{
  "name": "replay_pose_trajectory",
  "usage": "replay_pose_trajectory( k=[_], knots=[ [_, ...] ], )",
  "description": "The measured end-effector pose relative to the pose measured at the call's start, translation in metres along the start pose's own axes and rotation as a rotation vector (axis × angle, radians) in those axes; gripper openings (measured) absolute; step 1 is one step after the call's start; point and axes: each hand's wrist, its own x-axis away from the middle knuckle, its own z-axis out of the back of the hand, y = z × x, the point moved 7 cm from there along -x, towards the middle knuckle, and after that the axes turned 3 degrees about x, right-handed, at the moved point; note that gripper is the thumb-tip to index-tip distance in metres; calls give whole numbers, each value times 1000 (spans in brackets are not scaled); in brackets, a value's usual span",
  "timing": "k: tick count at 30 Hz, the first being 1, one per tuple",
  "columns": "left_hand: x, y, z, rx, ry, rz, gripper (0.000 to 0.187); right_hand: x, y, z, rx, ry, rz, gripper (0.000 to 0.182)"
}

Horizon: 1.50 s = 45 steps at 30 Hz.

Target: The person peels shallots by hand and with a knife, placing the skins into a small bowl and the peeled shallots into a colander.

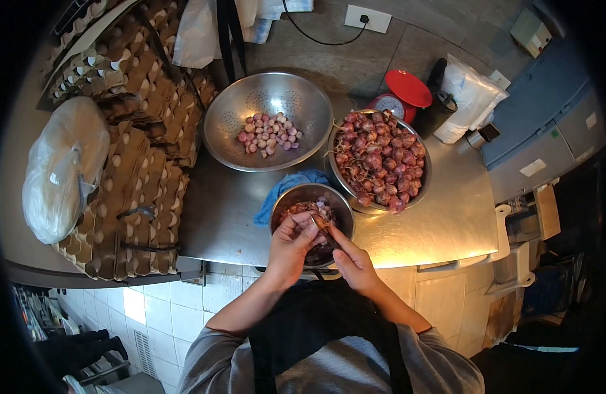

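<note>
My left hand (292,246) pinches a small red shallot (320,222) with orange-brown skin, above a steel bowl (347,220). My right hand (355,264) is closed against the shallot from the other side, around a thin dark strip that looks like a small knife (328,238); the fingers hide most of it. Skins and bits of peel (309,209) lie in the bowl below. Beyond it, a colander (224,134) holds peeled shallots (269,133). At the right, a full bowl (423,186) is heaped with unpeeled shallots (385,157).
A blue cloth (283,189) lies behind the peel bowl on the steel table (217,226). Stacked egg trays (129,203) and a tied plastic bag (63,171) stand at the left. A red scale (408,88) and a white plastic bag (470,95) are at the back right.
</note>
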Motion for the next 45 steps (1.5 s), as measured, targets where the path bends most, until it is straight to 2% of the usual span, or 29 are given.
replay_pose_trajectory(
  k=[6,9,11,15,21,23,26,30,33,36,40,41,44,45],
  knots=[
    [1,3,-1,-122,6,-143,21,-6,-16,-2,149,79,181,45],
    [4,2,-3,-180,32,-191,22,-12,-17,-3,89,111,207,42],
    [6,2,-4,-298,36,-246,23,-15,-10,-5,-41,102,141,39],
    [7,-2,-2,-312,4,-247,26,-20,0,-6,-143,126,98,32],
    [2,5,-8,-382,-29,-212,35,-28,1,-6,-510,45,-91,25],
    [-1,2,-8,-282,-22,-153,39,-30,1,-7,-493,60,-75,23],
    [1,-2,-7,-298,-36,-164,41,-31,-1,-7,-376,68,-17,22],
    [-4,3,1,-449,-41,-190,40,-29,-4,-11,-343,-2,20,20],
    [-5,7,-2,-398,-58,-170,39,-27,-9,-10,-438,-15,-83,19],
    [-4,6,-2,-346,-64,-120,39,-29,2,3,-544,20,-136,20],
    [1,8,1,-295,-67,-4,36,-36,10,25,-403,89,-148,24],
    [2,8,2,-294,-57,24,35,-36,10,25,-363,122,-125,35],
    [-1,6,7,-253,-72,-2,28,-31,-3,18,-236,66,-78,46],
    [-1,7,5,-224,-83,-13,26,-28,-1,14,-318,28,-125,47]
  ],
)
